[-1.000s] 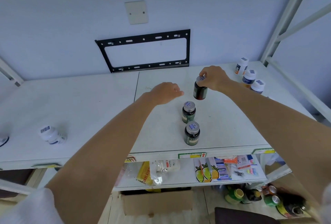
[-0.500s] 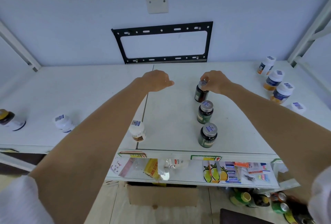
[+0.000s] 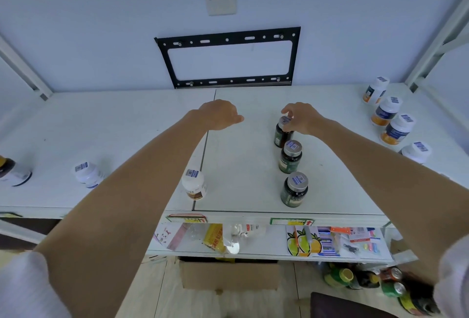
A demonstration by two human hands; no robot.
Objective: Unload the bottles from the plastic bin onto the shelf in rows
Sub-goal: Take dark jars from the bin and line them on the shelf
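Three dark green bottles with grey caps stand in a row on the white shelf (image 3: pixel 241 165): near (image 3: pixel 294 189), middle (image 3: pixel 290 157) and far (image 3: pixel 281 134). My right hand (image 3: pixel 303 118) is over the far bottle, fingertips pinching its cap while it stands on the shelf. My left hand (image 3: pixel 220 115) hovers to the left of it, loosely curled and holding nothing. The plastic bin is out of view.
Several white bottles with orange labels (image 3: pixel 385 112) line the right side. A white bottle with a brown label (image 3: pixel 194 185), another white bottle (image 3: pixel 87 174) and a dark bottle (image 3: pixel 11 171) stand at the left. Lower shelf (image 3: pixel 274 254) holds packets; a cardboard box (image 3: pixel 228 274) is below.
My right hand lowered the far dark bottle onto the shelf behind the other two. The view shifted, bringing more bottles into sight at both sides.
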